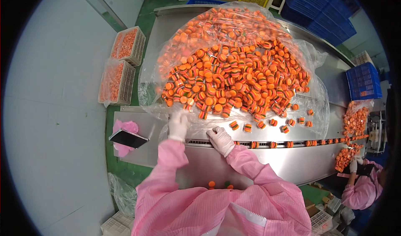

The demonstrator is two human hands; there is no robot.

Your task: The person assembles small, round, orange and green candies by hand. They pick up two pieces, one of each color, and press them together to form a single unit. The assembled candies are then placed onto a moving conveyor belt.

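Where the clear plastic sheet (317,110) spreads across the centre of the frame, a heap of orange burger-shaped candies (234,75) fills it, and a single row of candies (292,143) runs along a slot toward the right edge. The sheet lies on a curved steel table (209,165). White crates (127,46) of more candies stand on the green floor at upper left, blue crates (363,81) at upper right, and a dark tablet (128,138) rests at lower left. A co-worker in pink (361,190) sits at lower right. Both gloved hands reach up from pink sleeves: the left hand (178,125) touches the sheet's near edge, fingers loosely curled, holding nothing visible; the right hand (220,139) rests at the slot, fingers bent, grip unclear.
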